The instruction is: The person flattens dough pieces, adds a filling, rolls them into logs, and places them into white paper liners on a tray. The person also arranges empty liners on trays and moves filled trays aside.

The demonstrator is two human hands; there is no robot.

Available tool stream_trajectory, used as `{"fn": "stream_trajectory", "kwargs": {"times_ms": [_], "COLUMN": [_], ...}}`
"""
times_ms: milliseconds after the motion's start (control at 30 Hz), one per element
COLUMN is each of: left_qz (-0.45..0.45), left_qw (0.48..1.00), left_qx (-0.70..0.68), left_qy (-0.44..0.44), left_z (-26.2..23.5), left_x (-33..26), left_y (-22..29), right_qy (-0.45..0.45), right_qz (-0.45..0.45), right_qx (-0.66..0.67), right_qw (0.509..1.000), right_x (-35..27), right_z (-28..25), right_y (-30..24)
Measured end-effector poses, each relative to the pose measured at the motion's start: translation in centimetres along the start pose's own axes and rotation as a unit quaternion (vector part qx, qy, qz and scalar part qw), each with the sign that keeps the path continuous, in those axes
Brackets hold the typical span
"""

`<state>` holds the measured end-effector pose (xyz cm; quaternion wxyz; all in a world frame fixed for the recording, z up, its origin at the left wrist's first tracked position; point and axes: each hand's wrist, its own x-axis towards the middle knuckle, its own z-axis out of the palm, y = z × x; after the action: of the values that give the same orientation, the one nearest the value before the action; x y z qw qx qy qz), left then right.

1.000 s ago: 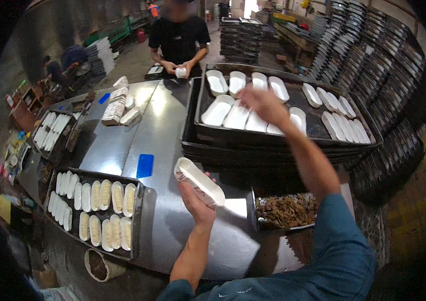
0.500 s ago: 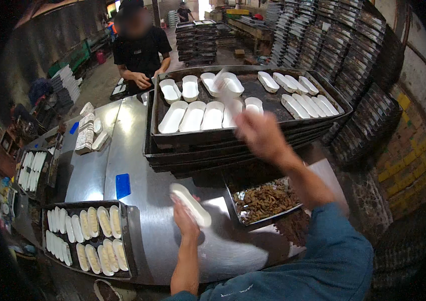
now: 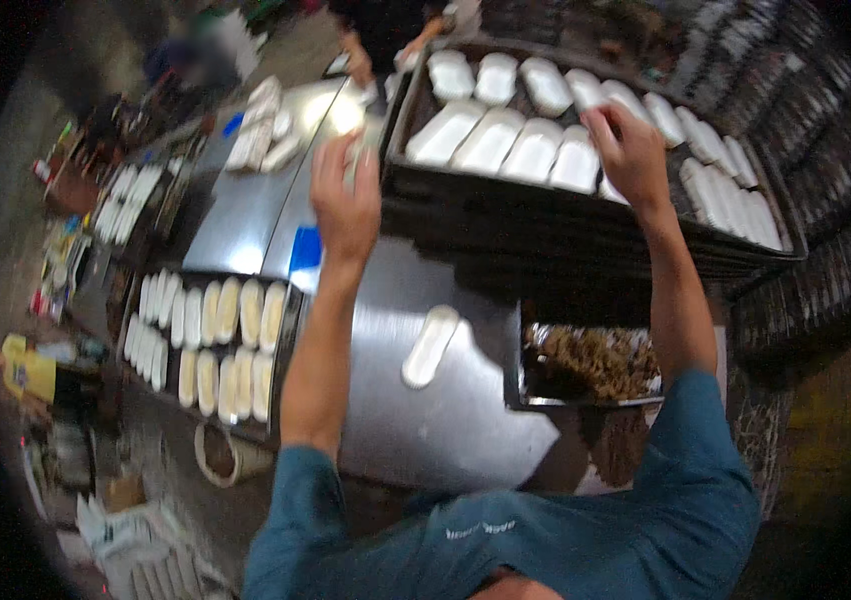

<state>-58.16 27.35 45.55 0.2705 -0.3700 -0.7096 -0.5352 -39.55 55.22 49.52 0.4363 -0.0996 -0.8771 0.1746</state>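
Observation:
My left hand (image 3: 345, 195) is raised over the metal table (image 3: 385, 440), its fingers stretched forward and somewhat apart, with nothing plainly held. At the large dark tray (image 3: 595, 205) on the right, my right hand (image 3: 630, 155) hovers over rows of white oblong paper baking cups (image 3: 535, 150). Its fingers are curled closed, close to the cups' rims; motion blur hides whatever is between them. One loose white paper cup (image 3: 430, 347) lies on the table between my forearms.
A smaller tray (image 3: 280, 410) at left holds paper cups, several with pale yellow filling. Shredded brown food fills a metal pan (image 3: 595, 365) by my right arm. A blue piece (image 3: 305, 250) and a stack of cups (image 3: 257, 130) lie beyond. A co-worker's hands (image 3: 360, 65) are across the table.
The paper cup from my left hand now lies on the table, and that hand has moved forward. My right hand has shifted along the large tray. The view has tilted down and turned.

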Motion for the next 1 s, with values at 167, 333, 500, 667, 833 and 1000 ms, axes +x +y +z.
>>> {"fn": "stream_trajectory", "kwargs": {"times_ms": [167,333,500,667,833,1000], "left_qz": [-0.042,-0.201,-0.18,-0.048,0.047,-0.103], "left_qw": [0.995,0.976,0.97,0.991,0.997,0.963], "left_qx": [-0.069,-0.082,-0.16,-0.124,0.029,0.123], "left_qy": [0.057,0.017,0.035,0.003,-0.062,-0.218], "left_z": [-0.2,-1.7,-2.7,0.1,3.8,7.4], "left_x": [0.4,-5.9,-5.6,-1.2,5.0,9.1], "left_y": [-1.5,-4.4,-3.6,-0.5,-2.0,-4.4], "right_qy": [-0.337,-0.361,-0.402,-0.436,-0.274,0.072], "right_qz": [-0.144,-0.305,-0.187,-0.048,0.045,0.065], "right_qx": [0.038,-0.071,-0.011,0.003,0.288,0.069], "right_qw": [0.93,0.878,0.896,0.899,0.916,0.993], "right_x": [-18.6,-27.5,-28.1,-24.8,-16.9,-0.3], "right_z": [11.7,21.0,20.8,18.1,4.3,-11.2], "right_y": [-9.4,-7.4,-7.1,-11.3,-11.5,4.5]}}
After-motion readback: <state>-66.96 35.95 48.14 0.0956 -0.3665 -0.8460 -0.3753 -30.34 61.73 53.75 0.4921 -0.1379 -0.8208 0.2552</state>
